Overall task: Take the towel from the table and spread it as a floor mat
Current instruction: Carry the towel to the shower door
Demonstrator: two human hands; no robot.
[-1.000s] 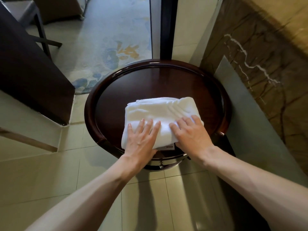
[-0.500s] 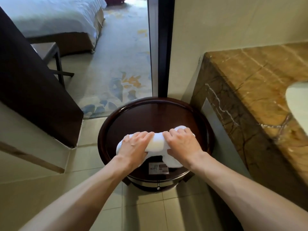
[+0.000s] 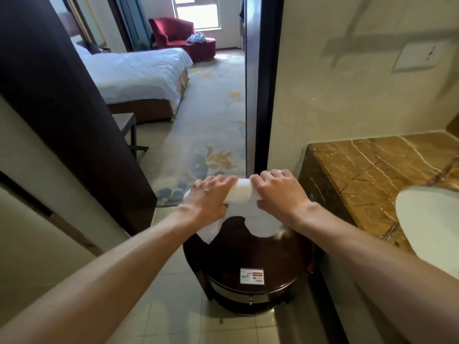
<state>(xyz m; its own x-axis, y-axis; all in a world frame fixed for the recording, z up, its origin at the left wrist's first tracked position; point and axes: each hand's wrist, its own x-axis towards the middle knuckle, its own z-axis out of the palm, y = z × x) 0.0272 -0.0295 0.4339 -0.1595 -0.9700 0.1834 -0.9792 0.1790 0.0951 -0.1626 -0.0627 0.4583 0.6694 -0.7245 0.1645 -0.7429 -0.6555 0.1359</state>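
A white towel hangs folded in the air above the round dark wooden table. My left hand grips its left part from above, fingers curled over the top edge. My right hand grips its right part the same way. Two loose flaps of the towel droop below my hands toward the table top. A small WIFI card lies on the table's near edge.
A brown marble counter with a white basin stands at the right. A dark door panel is at the left. Pale tiled floor lies below. Beyond the doorway are patterned carpet, a bed and a red armchair.
Both hands have closed on the towel and lifted it off the table. The view has tilted up, showing the bedroom and more of the counter.
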